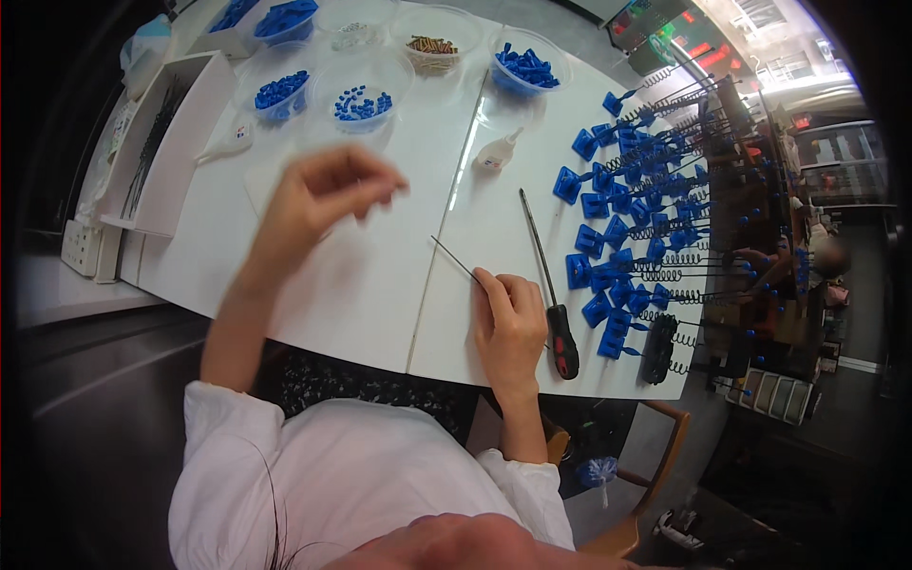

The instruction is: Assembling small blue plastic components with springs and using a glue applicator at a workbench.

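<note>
Nearest the camera, at the lower edge, part of the person's head is seen, with the white shirt (356, 456) behind it. By the right hand (514, 328), a thin dark rod (453, 256) is held, pinched narrowly between thumb and forefinger, the other fingers being curled in beneath the palm. The rod is pointed up and to the left, its far end being left free over the white surface (380, 304). The right hand is placed low, close to the near edge, with the forearm brought in from below.

The left hand (315, 195) is held up above the surface, well apart from the rod. Its fingers are bent and turned to the right, with thumb and forefinger brought near each other; they are blurred, and whether anything is held cannot be told. The left forearm is slanted upward from the rolled sleeve.

Just beside the right hand, a screwdriver (562, 340) is laid, its tip directed away. Farther right, blue parts (594, 275) with coiled springs are massed. Beyond the hands, a bottle (493, 158) is stood, blue pieces (282, 89) and brown pins (432, 46) are kept in bowls (565, 76), and dark rods are contained in a white box (173, 195) at the left.
</note>
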Demonstrator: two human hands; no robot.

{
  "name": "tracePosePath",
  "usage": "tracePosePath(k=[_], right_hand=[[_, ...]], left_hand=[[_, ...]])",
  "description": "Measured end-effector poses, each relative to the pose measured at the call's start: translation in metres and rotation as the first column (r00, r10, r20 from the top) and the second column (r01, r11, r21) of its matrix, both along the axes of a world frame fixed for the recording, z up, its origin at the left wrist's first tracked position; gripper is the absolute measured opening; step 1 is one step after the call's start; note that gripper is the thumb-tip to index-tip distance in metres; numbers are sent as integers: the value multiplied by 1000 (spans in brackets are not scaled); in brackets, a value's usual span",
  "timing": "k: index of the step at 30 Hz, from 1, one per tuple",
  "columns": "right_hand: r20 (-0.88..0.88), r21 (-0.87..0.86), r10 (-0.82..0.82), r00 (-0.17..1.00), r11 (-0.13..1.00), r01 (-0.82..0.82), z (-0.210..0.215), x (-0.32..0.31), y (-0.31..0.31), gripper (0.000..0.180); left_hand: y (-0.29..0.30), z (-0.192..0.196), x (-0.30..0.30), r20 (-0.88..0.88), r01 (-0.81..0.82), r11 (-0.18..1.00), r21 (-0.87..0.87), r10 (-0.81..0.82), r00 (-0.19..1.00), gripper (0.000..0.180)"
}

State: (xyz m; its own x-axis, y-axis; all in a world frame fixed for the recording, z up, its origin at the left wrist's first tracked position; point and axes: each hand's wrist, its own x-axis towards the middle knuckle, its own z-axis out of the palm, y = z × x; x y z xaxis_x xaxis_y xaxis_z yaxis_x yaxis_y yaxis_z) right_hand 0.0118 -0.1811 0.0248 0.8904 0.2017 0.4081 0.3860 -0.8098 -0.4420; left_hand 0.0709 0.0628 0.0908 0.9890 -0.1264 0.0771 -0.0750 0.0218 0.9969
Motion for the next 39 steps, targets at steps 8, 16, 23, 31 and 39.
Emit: tracePosePath(k=[8, 16, 23, 31, 39], right_hand=[[-14, 26, -2, 1000, 1000, 3, 2, 2, -3, 31], [-21, 20, 18, 1000, 1000, -17, 5, 6, -1, 32], [-9, -17, 8, 1000, 1000, -8, 4, 8, 0, 34], [-9, -41, 6, 1000, 999, -7, 4, 10, 0, 34], [-5, -44, 17, 1000, 999, -18, 4, 9, 2, 34]], left_hand=[[-23, -39, -51, -389, -15, 685, -728, -395, 832, 13], [-19, -49, -54, -402, -74, 572, -817, -472, 785, 12], [-20, -49, -55, -372, -89, 479, -873, -538, 757, 11], [-20, -44, -59, -365, -31, 685, -728, -349, 863, 11], [-16, -45, -67, -350, -38, 720, -693, -291, 890, 10]])
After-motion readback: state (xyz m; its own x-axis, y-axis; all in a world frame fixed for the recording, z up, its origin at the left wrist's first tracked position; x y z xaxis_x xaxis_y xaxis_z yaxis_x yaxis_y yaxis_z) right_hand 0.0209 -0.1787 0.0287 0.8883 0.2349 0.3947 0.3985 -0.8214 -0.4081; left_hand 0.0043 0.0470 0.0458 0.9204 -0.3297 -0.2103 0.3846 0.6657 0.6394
